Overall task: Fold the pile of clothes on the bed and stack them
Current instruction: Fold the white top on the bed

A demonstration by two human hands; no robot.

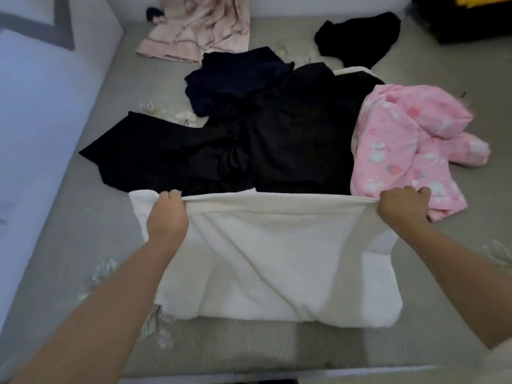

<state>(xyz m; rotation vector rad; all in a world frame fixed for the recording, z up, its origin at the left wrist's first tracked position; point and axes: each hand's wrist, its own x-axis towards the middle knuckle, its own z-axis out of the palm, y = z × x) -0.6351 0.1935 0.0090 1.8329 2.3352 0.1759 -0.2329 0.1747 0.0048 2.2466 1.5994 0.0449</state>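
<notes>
A white garment (pixel 271 261) lies spread on the near part of the bed. My left hand (pixel 166 214) grips its far edge at the left corner, and my right hand (pixel 401 207) grips the same edge at the right corner, so the edge is pulled taut between them. Just beyond that edge sits a pile of black clothes (pixel 277 139) with a dark navy piece (pixel 238 76) on top at the back. A pink printed garment (pixel 404 142) lies crumpled at the pile's right side, partly under my right hand.
The grey bed cover (pixel 69 231) has pale flower prints. A light pink cloth (pixel 194 29) lies at the far edge and a separate black garment (pixel 360 37) at the far right. A pale headboard or wall (pixel 33 120) runs along the left. A dark container (pixel 471 20) stands far right.
</notes>
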